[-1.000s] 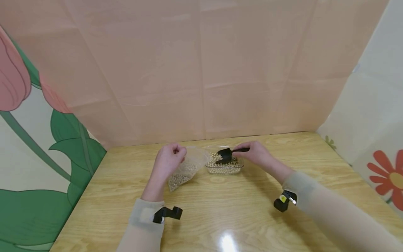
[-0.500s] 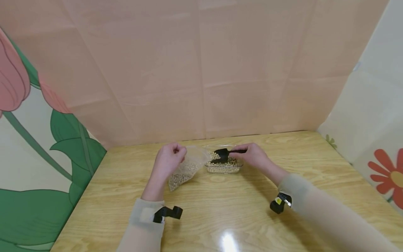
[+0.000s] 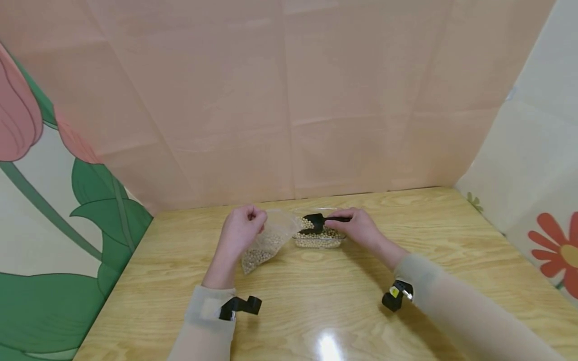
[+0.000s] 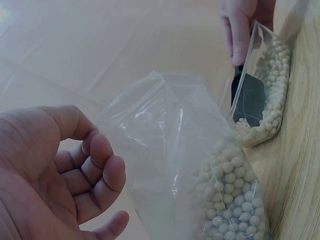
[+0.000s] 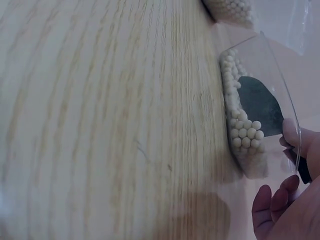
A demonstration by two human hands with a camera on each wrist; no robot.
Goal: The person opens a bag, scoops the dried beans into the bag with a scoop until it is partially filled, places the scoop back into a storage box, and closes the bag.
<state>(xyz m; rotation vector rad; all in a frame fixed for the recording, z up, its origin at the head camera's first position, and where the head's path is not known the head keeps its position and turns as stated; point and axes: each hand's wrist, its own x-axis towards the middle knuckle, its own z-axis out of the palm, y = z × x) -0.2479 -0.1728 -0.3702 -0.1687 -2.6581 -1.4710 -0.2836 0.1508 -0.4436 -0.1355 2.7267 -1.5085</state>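
My left hand [image 3: 241, 228] pinches the upper edge of a clear plastic bag [image 4: 155, 145], which has pale round beads [image 4: 235, 195] in its lower part. To its right is a clear box [image 3: 318, 243] holding more of these beads. My right hand [image 3: 356, 228] grips the handle of a small black shovel [image 3: 317, 222]. The shovel's blade [image 5: 261, 106] is inside the box, down among the beads; its tip points left toward the bag. In the right wrist view the box wall stands in front of the blade.
Both things stand on a wood-grain table [image 3: 289, 301], close to its far edge. Behind rises a pinkish cloth backdrop [image 3: 289, 100]. Printed flower panels flank the table, with a red flower [image 3: 560, 245] on the right one. Each sleeve carries a black wrist camera [image 3: 241, 305].
My right hand and the shovel have shifted a little to the left inside the box. The box has slid slightly left too. The left hand and the bag stay nearly still.
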